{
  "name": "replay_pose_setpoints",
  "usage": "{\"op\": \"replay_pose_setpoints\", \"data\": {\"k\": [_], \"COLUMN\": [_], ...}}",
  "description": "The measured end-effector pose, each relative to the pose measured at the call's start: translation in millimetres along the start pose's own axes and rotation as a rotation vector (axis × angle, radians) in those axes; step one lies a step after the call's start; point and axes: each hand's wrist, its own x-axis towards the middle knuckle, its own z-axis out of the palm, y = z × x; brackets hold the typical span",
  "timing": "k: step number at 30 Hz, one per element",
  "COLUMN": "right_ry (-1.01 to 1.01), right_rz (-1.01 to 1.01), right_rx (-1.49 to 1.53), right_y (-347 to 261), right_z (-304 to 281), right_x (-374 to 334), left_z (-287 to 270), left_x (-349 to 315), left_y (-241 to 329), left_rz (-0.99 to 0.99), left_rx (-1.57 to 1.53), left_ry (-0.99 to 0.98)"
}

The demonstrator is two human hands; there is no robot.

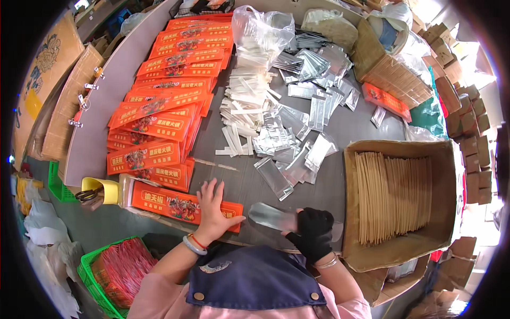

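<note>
My bare left hand [211, 212] lies flat with fingers spread on a red printed paper sleeve [164, 202] at the table's near edge. A red cord and a pale bangle circle that wrist. To its right, my right hand [313, 229], in a black fingerless glove, is closed on the end of a long, shiny, clear-silver packet [268, 215]. The packet looks blurred, and its contents cannot be made out. Beyond my hands lie loose silver packets [276, 178] and a heap of white flat strips [245, 101]. Overlapping red sleeves [159, 125] are stacked along the left.
A cardboard box [353, 212] holding thin wooden sticks [393, 199] stands at the right. A yellow cup [109, 191] with scissors [87, 195] sits at the left corner. Below is a green basket [87, 274] of red packages. A clear plastic bag [263, 29] rests at the back.
</note>
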Motion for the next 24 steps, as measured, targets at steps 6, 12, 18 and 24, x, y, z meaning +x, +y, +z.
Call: {"op": "replay_pose_setpoints", "data": {"k": [6, 12, 18, 24], "right_ry": [-0.088, -0.086, -0.142, 0.053], "right_rz": [-0.071, -0.006, -0.048, -0.231], "right_rx": [0.024, -0.042, 0.003, 0.150], "right_y": [-14, -1, -13, -52], "right_z": [13, 5, 14, 51], "right_x": [4, -2, 7, 43], "left_z": [-4, -5, -4, -10], "left_x": [4, 4, 9, 29], "left_y": [4, 6, 1, -7], "left_rz": [-0.001, -0.005, 0.021, 0.091], "left_rx": [-0.061, -0.072, -0.119, -0.134], "left_ry": [-0.032, -0.048, -0.065, -0.100]}}
